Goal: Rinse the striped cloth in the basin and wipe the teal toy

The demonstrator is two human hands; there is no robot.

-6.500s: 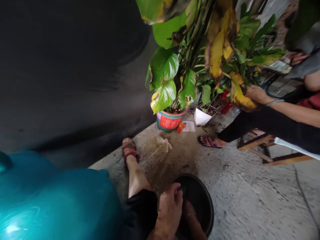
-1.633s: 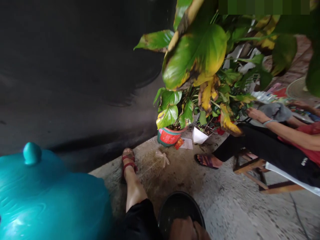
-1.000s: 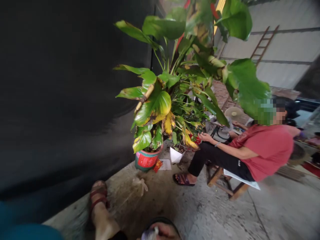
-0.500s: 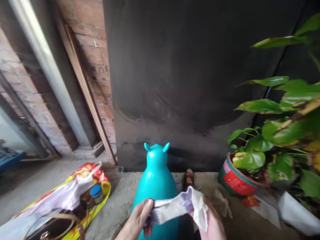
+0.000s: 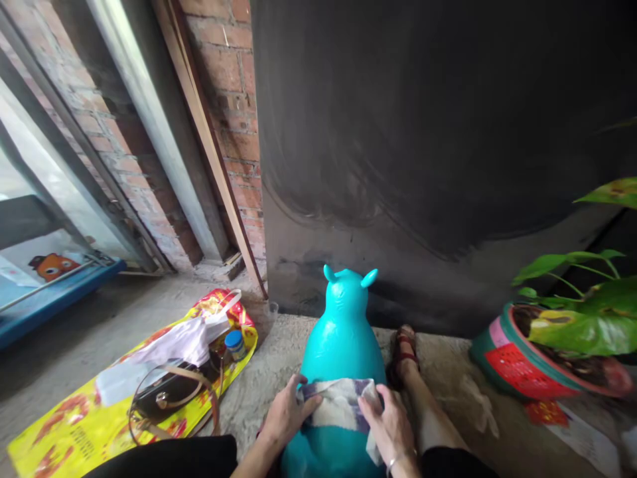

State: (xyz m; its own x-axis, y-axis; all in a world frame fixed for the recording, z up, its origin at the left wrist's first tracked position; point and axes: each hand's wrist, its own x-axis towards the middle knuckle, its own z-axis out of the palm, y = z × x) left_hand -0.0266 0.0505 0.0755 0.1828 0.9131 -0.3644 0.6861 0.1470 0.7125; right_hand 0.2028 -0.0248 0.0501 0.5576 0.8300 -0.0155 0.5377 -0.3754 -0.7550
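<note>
— half a second ago that cloth [image 5: 338, 406] hung stretched in the air between both hands; now it's down flat on the teal toy [image 5: 343, 345].
— so the wiping looks to be starting?
— seems so. left hand [image 5: 286, 419] presses the cloth's left edge, fingers [image 5: 297, 385] curled over it; right hand [image 5: 391, 428] pins the right edge, fingers spread flat.
— and the toy?
— upright on the floor [image 5: 279, 345], between the knees, ears toward the dark wall [image 5: 448, 133].
</note>
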